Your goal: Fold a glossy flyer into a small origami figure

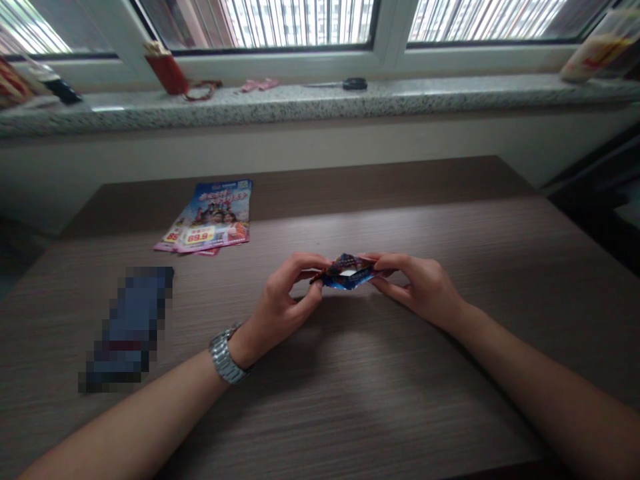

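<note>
A small folded piece of glossy printed paper [345, 283], blue with dark and reddish patches, is held just over the middle of the table. It bulges into a diamond-shaped opening with a pale inside. My left hand [290, 297] pinches its left end between thumb and fingers. On the right end, the thumb and fingers of my right hand [423, 287] grip it the same way. A silver metal watch [227, 353] is on my left wrist. Some fingertips are hidden behind the paper.
Overlapping printed flyers [215, 217] lie at the table's back left. A pixelated dark flat object [133, 327] lies left of my left forearm. Along the granite windowsill [425, 100] are a red holder [167, 70], pink pieces [260, 85], a black-handled tool [354, 83] and a bag [600, 50].
</note>
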The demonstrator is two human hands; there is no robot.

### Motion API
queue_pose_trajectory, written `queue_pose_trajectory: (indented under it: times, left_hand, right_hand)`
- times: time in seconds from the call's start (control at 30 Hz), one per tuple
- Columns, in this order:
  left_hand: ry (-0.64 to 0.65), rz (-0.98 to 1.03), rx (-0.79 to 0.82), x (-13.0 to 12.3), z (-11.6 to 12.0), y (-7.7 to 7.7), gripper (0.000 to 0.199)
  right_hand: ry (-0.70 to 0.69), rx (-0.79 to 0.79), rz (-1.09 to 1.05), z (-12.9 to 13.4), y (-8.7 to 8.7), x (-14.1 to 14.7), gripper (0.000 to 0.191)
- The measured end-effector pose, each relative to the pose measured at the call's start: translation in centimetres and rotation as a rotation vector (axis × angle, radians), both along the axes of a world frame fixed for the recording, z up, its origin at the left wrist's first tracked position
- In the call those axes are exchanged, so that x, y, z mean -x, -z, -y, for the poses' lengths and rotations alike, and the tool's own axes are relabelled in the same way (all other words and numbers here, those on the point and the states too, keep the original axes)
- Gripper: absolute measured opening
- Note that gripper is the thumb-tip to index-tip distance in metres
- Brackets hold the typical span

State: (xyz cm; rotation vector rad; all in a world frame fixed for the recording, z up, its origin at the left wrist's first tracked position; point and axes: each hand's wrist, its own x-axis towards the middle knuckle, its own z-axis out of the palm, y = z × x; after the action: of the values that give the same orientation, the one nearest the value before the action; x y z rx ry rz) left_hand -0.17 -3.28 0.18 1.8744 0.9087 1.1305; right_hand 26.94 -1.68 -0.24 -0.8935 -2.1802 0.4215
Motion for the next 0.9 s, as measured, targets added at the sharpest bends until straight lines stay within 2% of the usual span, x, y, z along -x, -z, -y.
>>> queue_pose_trajectory:
  times: [0.13,0.33,0.43,0.7,0.9]
  left_hand:
    - [-0.015,-0.021,0.0,0.0,0.0,0.1,0.031]
    - [-0.045,-0.022,0.023,0.1,-0.2,0.5,0.024]
    - [-0.027,-0.028,-0.03,0.1,-0.3,0.4,0.018]
    - [-0.004,-0.247,-0.244,0.2,-0.5,0.3,0.021]
    - [-0.012,-0.237,-0.15,0.2,-0.5,0.4,0.019]
  right_hand:
    - [-0.036,0.001,0.001,-0.1,0.1,0.0,0.017]
    - [-0.12,0.018,0.045,-0.2,0.2,0.2,0.016]
    - [-0.092,0.017,0.042,-0.3,0.2,0.2,0.015]
    - [0.006,-0.018,0.096,-0.9,-0.1,-0.6,0.016]
    - [0.004,-0.023,0.133,-1.0,-0.3,-0.9,0.01]
